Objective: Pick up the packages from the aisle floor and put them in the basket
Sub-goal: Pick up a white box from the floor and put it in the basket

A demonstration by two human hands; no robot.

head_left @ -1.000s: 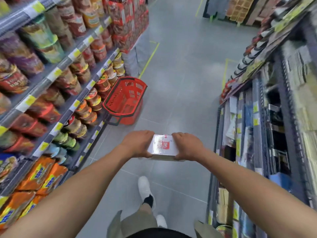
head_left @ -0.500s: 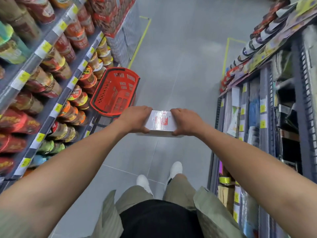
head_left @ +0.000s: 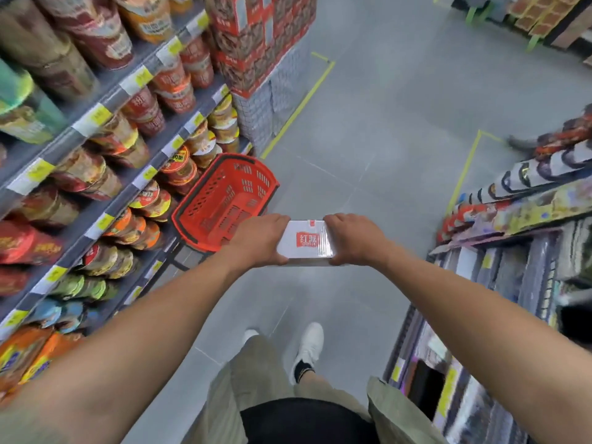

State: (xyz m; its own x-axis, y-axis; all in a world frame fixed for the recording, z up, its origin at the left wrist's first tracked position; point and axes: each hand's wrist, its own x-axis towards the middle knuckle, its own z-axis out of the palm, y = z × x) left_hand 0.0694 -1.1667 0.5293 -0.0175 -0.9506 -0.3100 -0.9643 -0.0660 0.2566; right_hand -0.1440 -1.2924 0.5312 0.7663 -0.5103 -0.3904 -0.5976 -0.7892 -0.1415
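A white rectangular package (head_left: 306, 243) with a red label hangs in the air in front of me, gripped at both ends. My left hand (head_left: 261, 240) curls round its left end and my right hand (head_left: 354, 238) round its right end. The red plastic basket (head_left: 256, 174) stands on the floor just ahead and to the left of the package, close against the left shelving. I see nothing inside it. My left hand overlaps the basket's near right corner in the view.
Shelves of noodle cups (head_left: 150, 200) line the left side, with stacked red cartons (head_left: 256, 43) beyond the basket. Shelving with packets (head_left: 512, 219) runs along the right. Grey aisle floor (head_left: 384, 123) with yellow tape lines stretches ahead. My feet in white shoes (head_left: 309, 347) stand below.
I have walked toward the basket with the package held in both hands. The basket now lies closer, right beside my left hand.
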